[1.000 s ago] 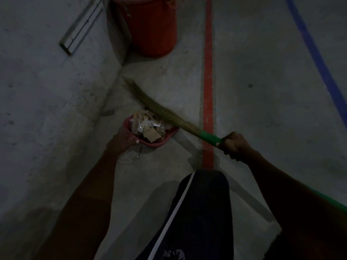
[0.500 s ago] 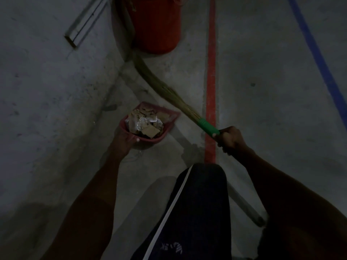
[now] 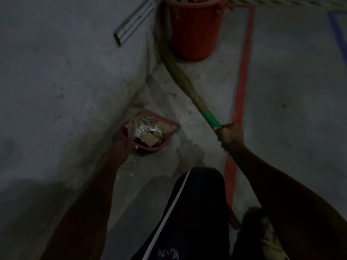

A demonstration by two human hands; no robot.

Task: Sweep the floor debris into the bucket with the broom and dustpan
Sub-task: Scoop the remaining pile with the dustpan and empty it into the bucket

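Note:
A red dustpan [image 3: 170, 126] is held just above the floor beside the wall, heaped with debris [image 3: 145, 131] of cardboard scraps, foil and paper. My left hand [image 3: 124, 144] grips its near end. My right hand [image 3: 230, 136] grips the green handle of a straw broom [image 3: 180, 79]. The bristles stretch away to the foot of the red bucket [image 3: 193, 30], which stands at the top in the corner with scraps showing inside it.
A grey wall [image 3: 65, 81] runs along the left with a metal strip [image 3: 134, 23] fixed to it. A red floor line [image 3: 242, 77] and a blue line [image 3: 338, 32] cross the concrete floor. My dark trouser leg [image 3: 189, 216] fills the bottom centre. Small crumbs [image 3: 131, 174] lie near it.
The broom has swung off the dustpan and away toward the bucket's base. The dustpan has lifted slightly and moved forward, and the bucket sits closer in view.

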